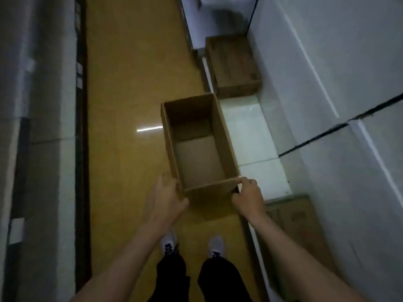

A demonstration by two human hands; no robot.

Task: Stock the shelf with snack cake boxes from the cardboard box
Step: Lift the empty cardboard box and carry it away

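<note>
Cardboard fills the middle of my view: a plain brown, rectangular, open-topped cardboard box (199, 147) that I hold out in front of me above the glossy yellow-brown floor (122, 105). Its inside shows only bare walls and a bare bottom, the far part of the bottom in shadow and the near part lit paler. No flaps show at the rim. The opening faces up towards me, and the long axis runs from near to far, leaning slightly to the left at the far end, so one short end wall faces me.

My left hand (168, 198) grips the near left corner, fingers lying along the left side wall and thumb across the near end wall. My right hand (248, 196) pinches the near right corner at the rim, fingertips on the top edge and thumb lower on the near wall. Both forearms are bare.

Below the box, near me, are my two white shoes (192, 245) and black trousers (194, 280). To the right stands a pale grey shelf unit (327, 83) with a low white ledge (250, 131) just right of the box. A dark brown closed carton (233, 66) sits on that ledge further away, and another brown carton (292, 216) lies near my right forearm. A grey shelf unit (39, 105) lines the left side.
</note>
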